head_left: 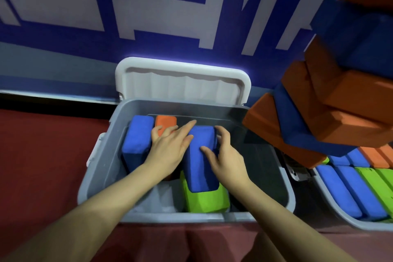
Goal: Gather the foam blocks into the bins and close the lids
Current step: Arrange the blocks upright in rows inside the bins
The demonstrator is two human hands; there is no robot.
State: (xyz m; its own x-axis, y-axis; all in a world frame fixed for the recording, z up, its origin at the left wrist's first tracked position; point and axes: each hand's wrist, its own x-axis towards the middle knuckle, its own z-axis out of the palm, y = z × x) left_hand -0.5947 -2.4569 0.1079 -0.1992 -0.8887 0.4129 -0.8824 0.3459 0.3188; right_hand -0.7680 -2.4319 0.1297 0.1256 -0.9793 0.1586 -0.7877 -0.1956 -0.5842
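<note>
Blue foam block sits in the grey bin, long axis near-to-far, near end propped on the green block. Your right hand curls over its right edge; your left hand lies flat along its left side, fingers straight. Both equally close. White lid is open, behind.

Blue foam block tilted in open grey bin

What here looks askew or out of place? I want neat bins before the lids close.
The blue block under both hands lies tilted across the green block in the grey bin, not flat. Beside it, orange and blue blocks are piled high and crooked over the right bin, so that lid could not shut.
</note>
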